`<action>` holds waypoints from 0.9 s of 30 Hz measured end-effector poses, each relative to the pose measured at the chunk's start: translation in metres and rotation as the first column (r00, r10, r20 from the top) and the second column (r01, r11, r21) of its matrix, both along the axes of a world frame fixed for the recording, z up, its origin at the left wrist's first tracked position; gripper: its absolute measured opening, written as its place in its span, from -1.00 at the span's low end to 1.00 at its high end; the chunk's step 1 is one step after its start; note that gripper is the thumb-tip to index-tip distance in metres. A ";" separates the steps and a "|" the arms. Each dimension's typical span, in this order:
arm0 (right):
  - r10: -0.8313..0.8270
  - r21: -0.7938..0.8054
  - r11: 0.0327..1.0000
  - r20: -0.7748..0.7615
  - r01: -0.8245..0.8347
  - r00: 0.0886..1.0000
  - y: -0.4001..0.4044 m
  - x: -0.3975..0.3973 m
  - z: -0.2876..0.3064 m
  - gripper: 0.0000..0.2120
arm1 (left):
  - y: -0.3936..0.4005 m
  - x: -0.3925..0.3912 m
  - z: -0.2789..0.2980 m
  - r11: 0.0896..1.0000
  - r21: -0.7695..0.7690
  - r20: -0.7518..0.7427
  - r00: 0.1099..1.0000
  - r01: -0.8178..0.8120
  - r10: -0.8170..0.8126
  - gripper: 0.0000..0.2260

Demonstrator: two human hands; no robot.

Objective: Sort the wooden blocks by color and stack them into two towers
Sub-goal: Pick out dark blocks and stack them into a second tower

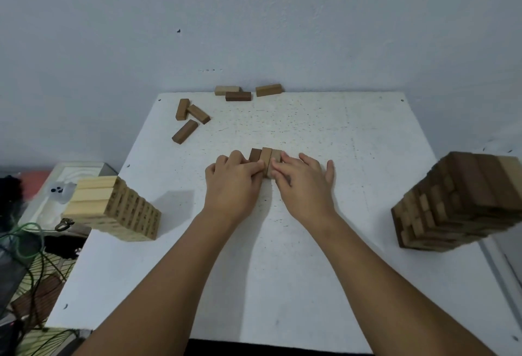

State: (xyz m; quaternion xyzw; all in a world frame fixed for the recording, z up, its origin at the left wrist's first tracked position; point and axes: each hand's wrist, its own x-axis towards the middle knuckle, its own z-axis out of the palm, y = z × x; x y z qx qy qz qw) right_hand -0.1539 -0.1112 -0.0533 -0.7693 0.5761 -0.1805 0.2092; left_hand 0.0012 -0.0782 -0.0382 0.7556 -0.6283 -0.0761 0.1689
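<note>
Three brown wooden blocks (pixel 265 158) lie side by side at the middle of the white table (pixel 353 143). My left hand (pixel 233 183) grips them from the left with curled fingers. My right hand (pixel 303 183) presses against them from the right, its fingers fairly straight and the thumb spread. A light-wood tower (pixel 113 208) stands at the table's left edge. A taller dark-brown tower (pixel 463 203) stands at the right edge. Loose blocks lie at the back: three brown ones (pixel 189 121) at back left, plus a pale block (pixel 226 90), a dark block (pixel 238 96) and a tan block (pixel 268 90) by the wall.
A grey wall rises right behind the table. Left of the table, lower down, sit a white tray (pixel 53 186), green cables (pixel 28 242) and dark clutter. The table's front edge runs near the bottom of the view.
</note>
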 end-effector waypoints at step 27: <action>0.076 0.138 0.986 0.137 -0.095 0.988 0.106 -0.055 0.015 -0.59 | 0.141 -0.044 0.007 0.999 -0.015 -0.114 0.992 0.051 -0.053 -0.51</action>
